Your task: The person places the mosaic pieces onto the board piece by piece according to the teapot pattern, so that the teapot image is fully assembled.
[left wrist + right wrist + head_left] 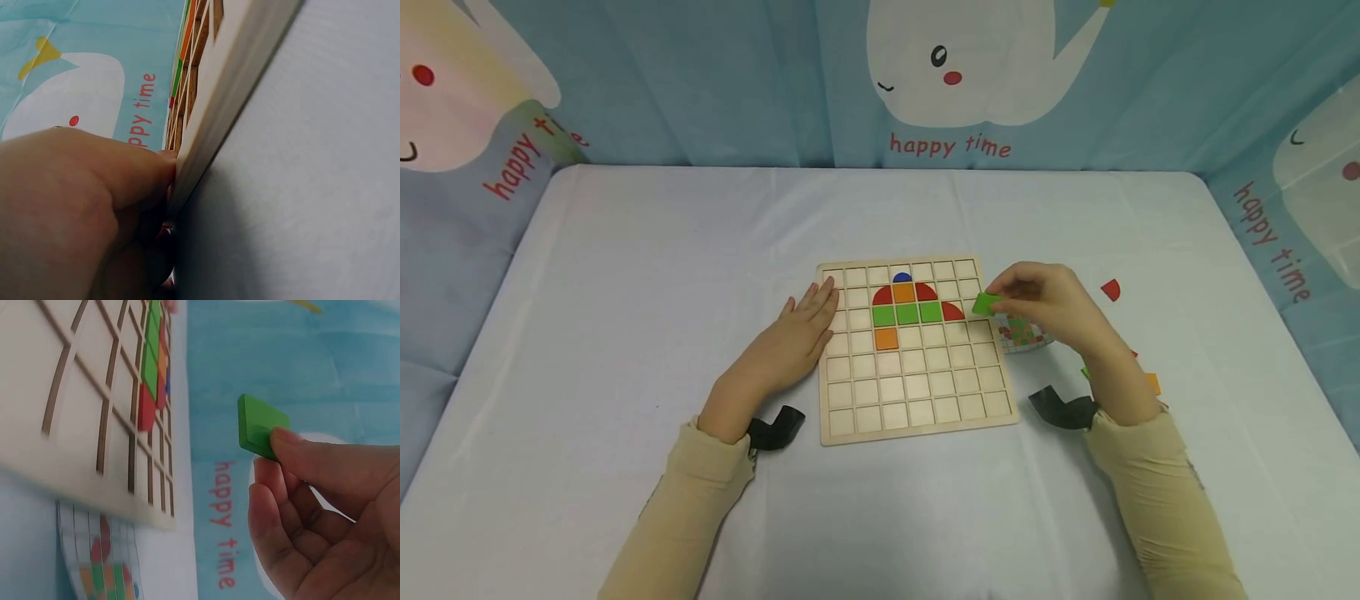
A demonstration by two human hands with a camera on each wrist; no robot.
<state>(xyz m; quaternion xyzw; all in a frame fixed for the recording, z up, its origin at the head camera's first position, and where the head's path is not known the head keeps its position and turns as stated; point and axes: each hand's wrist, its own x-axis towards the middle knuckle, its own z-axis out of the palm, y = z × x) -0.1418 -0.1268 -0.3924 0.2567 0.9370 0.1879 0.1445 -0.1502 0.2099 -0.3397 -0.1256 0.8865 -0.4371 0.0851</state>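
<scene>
A green square tile (259, 424) is pinched between thumb and fingers of my right hand (1043, 302), held up at the right edge of the wooden grid board (917, 427). My left hand (795, 340) lies along the board's left edge with fingers straight, touching it. Set in the board are three green square tiles (907, 313) in a row, an orange tile (903, 292) above them and another orange tile (887, 338) below. Red quarter-round tiles (952, 312) flank these, and a blue piece (902, 277) sits on top.
A printed pattern card (1024, 333) lies partly under the board's right side. One red quarter-round piece (1111, 289) is on the white table beyond my right hand. More loose pieces, including an orange one (1153, 383), lie partly hidden by my right forearm.
</scene>
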